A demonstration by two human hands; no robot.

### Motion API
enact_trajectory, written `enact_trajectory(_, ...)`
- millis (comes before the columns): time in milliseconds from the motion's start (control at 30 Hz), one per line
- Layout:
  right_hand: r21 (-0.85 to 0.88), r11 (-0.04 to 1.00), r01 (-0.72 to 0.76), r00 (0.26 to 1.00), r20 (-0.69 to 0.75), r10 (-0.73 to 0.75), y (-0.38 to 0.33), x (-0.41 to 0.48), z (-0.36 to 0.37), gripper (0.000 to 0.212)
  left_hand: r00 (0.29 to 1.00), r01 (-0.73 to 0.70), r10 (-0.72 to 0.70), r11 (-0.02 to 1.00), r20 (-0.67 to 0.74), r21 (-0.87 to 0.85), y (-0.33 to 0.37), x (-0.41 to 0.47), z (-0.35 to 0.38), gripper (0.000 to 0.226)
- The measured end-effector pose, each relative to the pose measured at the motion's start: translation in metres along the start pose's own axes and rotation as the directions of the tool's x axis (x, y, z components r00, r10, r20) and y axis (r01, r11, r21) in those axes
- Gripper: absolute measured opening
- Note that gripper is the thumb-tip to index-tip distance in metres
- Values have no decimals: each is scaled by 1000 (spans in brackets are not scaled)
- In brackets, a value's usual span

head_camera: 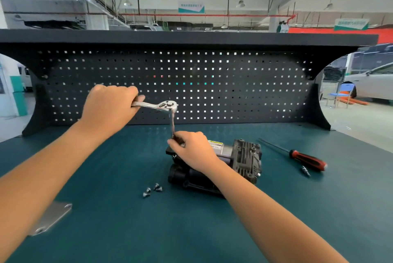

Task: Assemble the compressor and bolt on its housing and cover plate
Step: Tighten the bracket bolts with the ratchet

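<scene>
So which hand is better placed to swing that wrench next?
Probably the left hand: it grips the ratchet wrench by its handle. The right hand pinches the extension bar low down by the compressor, seemingly steadying it.

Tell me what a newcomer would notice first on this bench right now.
The ratchet wrench stands out, raised mid-frame with its handle in the left hand, while the right hand pinches its extension shaft just above the dark compressor at bench centre. A few loose bolts lie near-left of the compressor and a red-and-black screwdriver lies to its right. A metal plate sits at the near left, partly hidden by the left forearm.
</scene>
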State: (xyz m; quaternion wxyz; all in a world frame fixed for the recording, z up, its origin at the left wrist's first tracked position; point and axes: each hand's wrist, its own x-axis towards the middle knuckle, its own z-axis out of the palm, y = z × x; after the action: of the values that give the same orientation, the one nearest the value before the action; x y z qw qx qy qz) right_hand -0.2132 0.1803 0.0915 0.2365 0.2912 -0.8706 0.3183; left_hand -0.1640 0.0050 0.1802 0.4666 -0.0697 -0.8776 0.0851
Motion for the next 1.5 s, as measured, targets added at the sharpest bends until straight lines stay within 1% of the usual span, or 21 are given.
enact_trajectory(33,-22,1000,12,1000,2,-12,0,0,1,26,999,10,-11,999,-42,-36,-2,1,4,35)
enact_trajectory(100,-50,999,13,1000,7,-12,-1,1,2,27,997,47,-51,995,-50,-87,-3,1,9,35)
enact_trajectory(167,4,1000,-11,1000,12,11,-1,3,1,27,989,147,-145,987,39,-65,0,-3,6,32)
enact_trajectory(200,44,999,-22,1000,9,21,-1,4,0,27,975,195,-194,981,110,0,3,-7,2,31)
enact_trajectory(233,61,998,-23,1000,9,23,-1,6,-1,27,961,204,-214,976,177,69,6,-11,-6,32)
enact_trajectory(267,57,998,-18,1000,12,17,-3,7,-2,26,950,176,-200,978,239,116,12,-16,-15,34)
enact_trajectory(300,54,999,-7,1000,15,6,-4,9,-3,25,946,115,-150,984,288,135,19,-23,-24,36)
enact_trajectory(367,83,997,4,1000,15,-6,-6,10,-6,24,941,-21,-36,986,337,164,37,-36,-38,38)
enact_trajectory(433,131,991,-22,1000,21,19,-6,9,-10,18,946,-70,8,981,325,179,48,-40,-43,35)
enact_trajectory(500,173,983,-68,997,34,63,-5,7,-14,17,961,-34,-9,988,275,149,46,-33,-44,31)
enact_trajectory(567,203,975,-96,995,49,88,-4,4,-16,18,965,16,-47,993,259,119,39,-24,-42,33)
enact_trajectory(667,255,962,-103,995,38,97,-4,-2,-16,18,967,66,-97,988,235,137,22,-8,-31,27)
enact_trajectory(767,210,975,-67,998,31,62,-4,-7,-15,16,957,84,-129,981,259,175,6,10,-13,18)
enact_trajectory(833,149,988,-45,998,56,37,-4,-6,-16,17,945,120,-154,984,289,131,1,23,-3,14)
enact_trajectory(933,125,992,-27,995,97,15,-5,-2,-21,17,939,161,-173,985,299,62,1,34,9,16)
enact_trajectory(1000,90,996,-28,992,124,17,-5,2,-24,23,944,154,-172,985,281,83,4,33,10,19)
enact_trajectory(1100,89,995,-47,986,164,32,-2,7,-26,25,936,119,-180,971,303,209,11,23,-11,24)
enact_trajectory(1233,68,997,-39,996,81,34,-4,9,-15,17,895,-14,-101,967,435,253,41,-13,-52,36)
enact_trajectory(1333,16,999,-48,999,21,48,-7,13,-7,13,896,-142,2,949,444,282,66,-38,-62,42)
enact_trajectory(1400,93,993,-66,997,51,62,-5,13,-6,8,912,-123,11,961,410,247,65,-39,-58,36)
enact_trajectory(1500,269,955,-127,985,148,89,-6,11,-9,13,937,-39,-41,974,346,222,46,-21,-47,26)
